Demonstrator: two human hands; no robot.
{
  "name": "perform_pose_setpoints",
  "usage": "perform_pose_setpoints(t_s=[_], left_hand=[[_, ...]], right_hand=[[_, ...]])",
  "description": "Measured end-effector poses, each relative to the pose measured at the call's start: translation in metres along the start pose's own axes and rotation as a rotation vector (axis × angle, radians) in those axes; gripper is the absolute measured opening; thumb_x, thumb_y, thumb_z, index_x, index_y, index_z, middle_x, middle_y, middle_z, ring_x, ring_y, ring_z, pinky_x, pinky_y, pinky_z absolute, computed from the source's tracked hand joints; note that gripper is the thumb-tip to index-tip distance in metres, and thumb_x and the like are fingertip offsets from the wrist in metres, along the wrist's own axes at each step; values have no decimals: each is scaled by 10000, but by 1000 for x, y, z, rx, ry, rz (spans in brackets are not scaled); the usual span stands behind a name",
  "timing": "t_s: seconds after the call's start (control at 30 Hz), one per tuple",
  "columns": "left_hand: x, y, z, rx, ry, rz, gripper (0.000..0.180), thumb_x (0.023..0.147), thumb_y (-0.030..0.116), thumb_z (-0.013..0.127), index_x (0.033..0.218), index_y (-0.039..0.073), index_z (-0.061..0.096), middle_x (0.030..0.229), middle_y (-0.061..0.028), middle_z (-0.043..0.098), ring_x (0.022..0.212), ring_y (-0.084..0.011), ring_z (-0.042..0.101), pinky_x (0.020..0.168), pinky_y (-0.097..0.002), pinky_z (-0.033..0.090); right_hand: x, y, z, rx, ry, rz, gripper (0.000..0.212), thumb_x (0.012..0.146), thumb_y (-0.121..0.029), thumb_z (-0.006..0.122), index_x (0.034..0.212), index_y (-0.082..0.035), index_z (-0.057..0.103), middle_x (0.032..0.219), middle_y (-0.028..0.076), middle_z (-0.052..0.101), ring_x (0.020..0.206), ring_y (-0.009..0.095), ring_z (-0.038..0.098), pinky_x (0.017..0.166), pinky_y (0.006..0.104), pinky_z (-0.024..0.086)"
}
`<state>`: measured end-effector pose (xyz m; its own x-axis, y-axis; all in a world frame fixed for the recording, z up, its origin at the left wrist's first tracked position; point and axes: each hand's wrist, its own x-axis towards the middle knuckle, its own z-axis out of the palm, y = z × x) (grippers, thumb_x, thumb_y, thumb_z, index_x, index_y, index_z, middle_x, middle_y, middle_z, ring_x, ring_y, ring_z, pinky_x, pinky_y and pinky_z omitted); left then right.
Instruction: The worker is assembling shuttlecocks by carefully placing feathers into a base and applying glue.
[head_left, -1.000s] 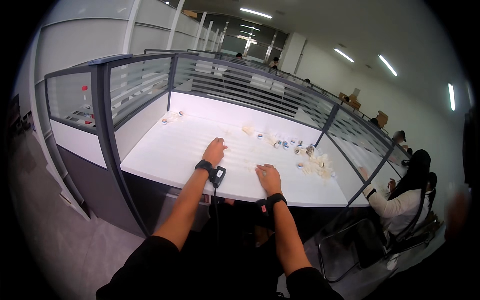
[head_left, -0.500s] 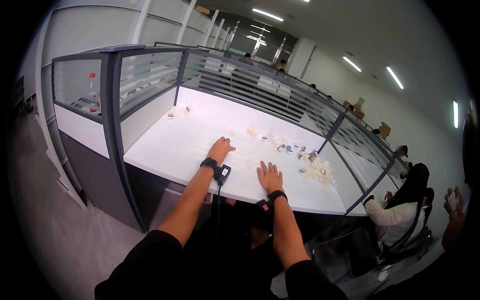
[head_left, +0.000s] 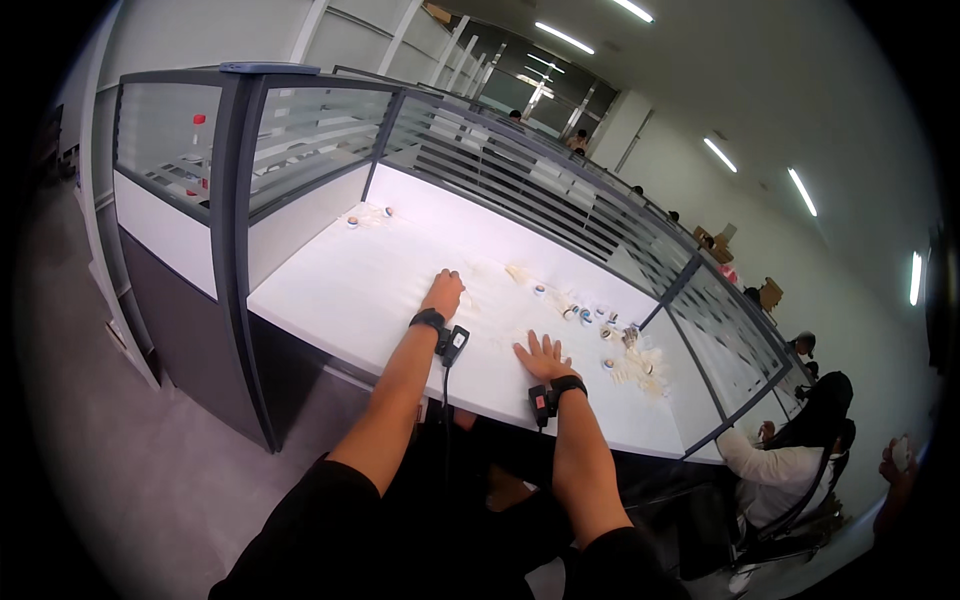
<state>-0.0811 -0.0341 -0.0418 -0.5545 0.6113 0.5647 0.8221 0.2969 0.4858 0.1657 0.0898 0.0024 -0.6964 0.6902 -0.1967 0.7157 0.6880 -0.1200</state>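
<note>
On the white desk [head_left: 330, 275], my left hand [head_left: 443, 294] rests with its fingers bent and drawn together over the surface. What lies under its fingertips, if anything, is hidden. A faint pale scrap shows on the desk just right of it. My right hand [head_left: 543, 358] lies nearer the front edge, palm down, fingers spread, holding nothing. Beyond it to the right are several small round pieces with coloured sides, one of them a small roll-like piece [head_left: 540, 291], among a heap of cream-coloured, thin strips [head_left: 640, 372].
Grey-framed partitions [head_left: 520, 190] with striped glass edge the desk at the back and sides. Two more round pieces, one here [head_left: 353, 222], lie in the far left corner. A black cable [head_left: 446, 400] hangs from my left wrist device. A seated person [head_left: 780, 465] is at the right.
My left hand's fingers have drawn closer together, the thumb no longer standing apart. My right hand stays spread on the desk. The whole view has shifted slightly.
</note>
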Motion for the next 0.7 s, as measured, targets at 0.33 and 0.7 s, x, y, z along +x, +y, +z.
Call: perform_pose_setpoints(t_s=[0.33,0.7], left_hand=[[10,-2,3,-132,124,-81,129,886,-57,576,1009,-23,592,1043,-210,628,1061,-385,617,914,-444,529],[19,2,1,-145,60,-143,127,852,-47,608,973,-10,608,1017,-207,655,1076,-380,623,915,-462,526]], right_hand=[[24,-15,8,44,218,49,958,879,-838,336,1640,-299,116,1714,109,1,1564,356,-115,1173,682,-101],[54,-13,5,29,264,54,943,887,-833,327,1639,-297,136,1714,106,17,1568,351,-91,1166,693,-96]])
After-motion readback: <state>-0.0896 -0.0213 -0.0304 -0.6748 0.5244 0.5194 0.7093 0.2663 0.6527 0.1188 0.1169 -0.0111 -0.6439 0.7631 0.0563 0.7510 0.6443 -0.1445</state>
